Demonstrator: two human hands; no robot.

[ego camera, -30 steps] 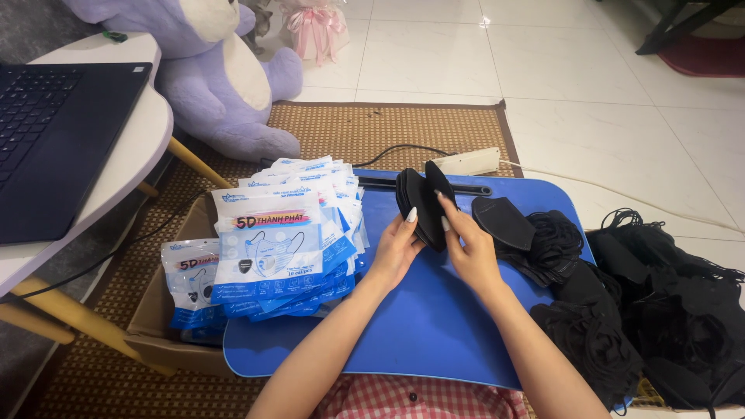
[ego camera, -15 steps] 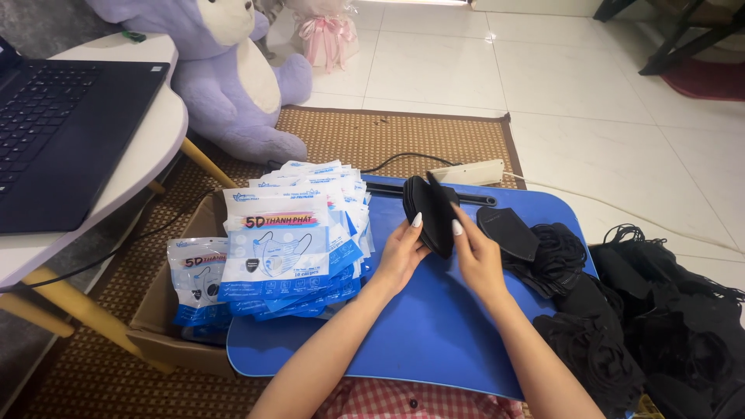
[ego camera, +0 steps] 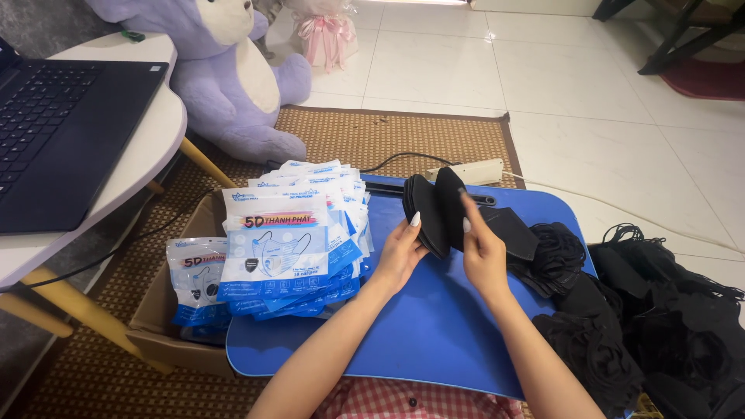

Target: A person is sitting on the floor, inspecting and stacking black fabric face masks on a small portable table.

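holding: both hands grip a small stack of black face masks (ego camera: 431,203), folded flat and stood on edge above the blue lap tray (ego camera: 434,326).
left hand: the left hand (ego camera: 400,256) cups the stack from its near left side; the thumb lies against the front mask, the other fingers (ego camera: 413,223) curl behind it, pressed close together, pinching the stack.
right hand: the right hand (ego camera: 483,252) meets the stack from the right; its index finger (ego camera: 468,203) is stretched up along the edge of the rightmost mask, while the remaining fingers are folded against the masks, closed on them.
masks: the stack sits between the two sets of fingertips, fanned slightly so that separate edges show at the top.
right of the fingers: one loose black mask (ego camera: 508,231) lies flat on the tray just beside the right hand, and beyond it a heap of black masks with ear loops (ego camera: 621,310) spills off the tray.
left of the fingers: a pile of blue and white mask packets (ego camera: 291,240) rests on the tray's left part, near the left hand; a cardboard box (ego camera: 167,310) with more packets stands beside it.
beyond the fingers: a white power strip (ego camera: 469,171) lies on the woven mat (ego camera: 372,140).
far left: a laptop (ego camera: 62,132) on a white table (ego camera: 155,147) and a purple plush bear (ego camera: 225,70).
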